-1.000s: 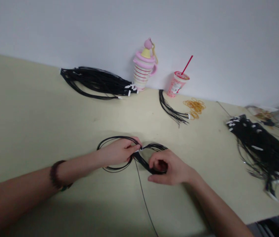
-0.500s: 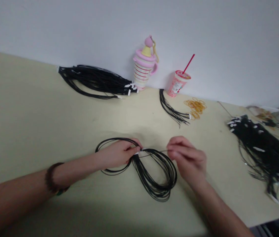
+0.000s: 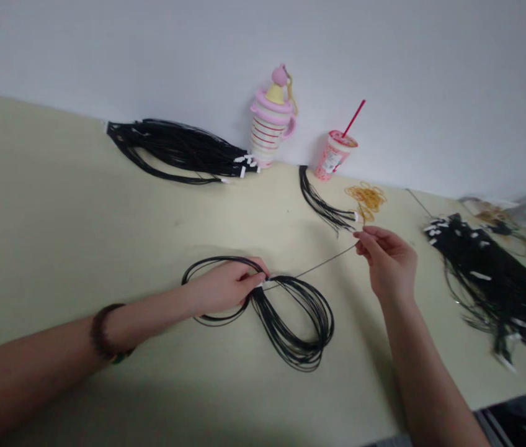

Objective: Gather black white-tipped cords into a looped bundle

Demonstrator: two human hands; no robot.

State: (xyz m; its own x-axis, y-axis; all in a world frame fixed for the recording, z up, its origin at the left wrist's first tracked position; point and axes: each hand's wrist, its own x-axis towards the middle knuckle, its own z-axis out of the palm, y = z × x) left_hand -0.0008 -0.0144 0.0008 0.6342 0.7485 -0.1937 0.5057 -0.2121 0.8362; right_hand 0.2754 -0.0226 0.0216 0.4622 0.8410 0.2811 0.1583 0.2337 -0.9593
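Note:
My left hand [image 3: 232,284] pinches a coiled bundle of thin black cable [image 3: 291,352] at its crossing, where white connectors show by the thumb. The bundle forms a figure eight, with one loop around my left hand and a thicker one to its right. My right hand [image 3: 386,254] is closed on a single thin dark strand [image 3: 328,259] that runs taut from the crossing, up and to the right. Beyond my right fingertips lie a short bunch of black wires [image 3: 321,205] and a pile of yellow rubber bands [image 3: 366,197].
At the back left lies a large bundle of black cables [image 3: 174,149] with white connectors. A pink striped mug [image 3: 265,133] and a pink cup [image 3: 335,155] with a red straw stand against the wall. More black cables [image 3: 490,267] cover the right side of the table [image 3: 105,248].
My right hand has moved away from the bundle, up and to the right, drawing the strand out longer and straighter. My left hand stays at the crossing.

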